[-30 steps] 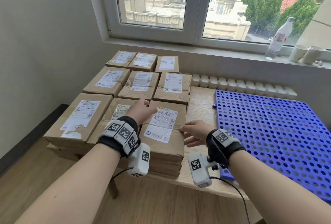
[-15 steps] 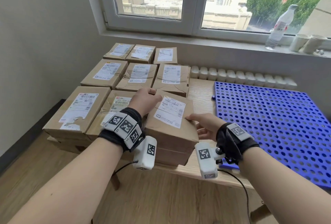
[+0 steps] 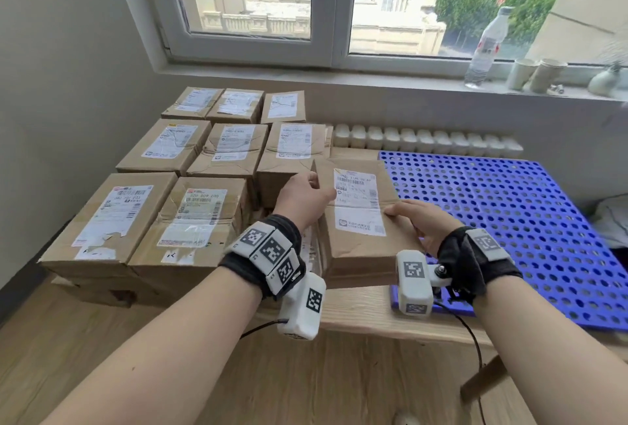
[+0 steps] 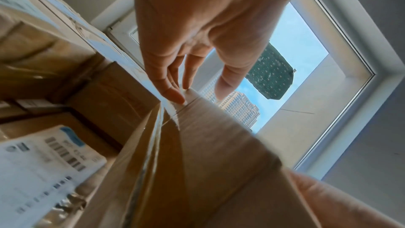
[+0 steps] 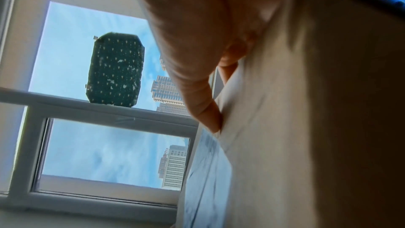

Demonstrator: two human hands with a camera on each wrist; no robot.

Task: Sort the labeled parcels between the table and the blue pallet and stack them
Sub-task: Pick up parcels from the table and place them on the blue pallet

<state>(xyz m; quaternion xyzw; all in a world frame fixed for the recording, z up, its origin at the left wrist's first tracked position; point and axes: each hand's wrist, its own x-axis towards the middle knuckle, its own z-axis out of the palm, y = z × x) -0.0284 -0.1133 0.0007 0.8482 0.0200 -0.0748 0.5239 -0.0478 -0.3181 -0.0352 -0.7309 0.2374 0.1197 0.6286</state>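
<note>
Both hands grasp one brown cardboard parcel with a white shipping label [image 3: 358, 210], lifted and tilted between them. The left hand [image 3: 306, 198] clasps the parcel's left side near its far corner, thumb on the top face and fingers [image 4: 168, 82] reaching down the side; the right hand [image 3: 419, 222] holds the right edge, thumb [image 5: 197, 100] pressed on top beside the label and fingers hidden underneath. The held parcel sits just left of the blue perforated plastic pallet [image 3: 530, 220], its right edge over the pallet's left border, with the right hand above that border. Farther left of the pallet, the other brown labeled parcels [image 3: 200, 210] stand packed in rows on the light wooden table [image 3: 356, 312], some stacked on lower boxes; the nearest stack touches the left wrist area. Beyond the pallet, a clear plastic water bottle [image 3: 486, 47] and pale paper cups [image 3: 535, 74] stand on the windowsill.
</note>
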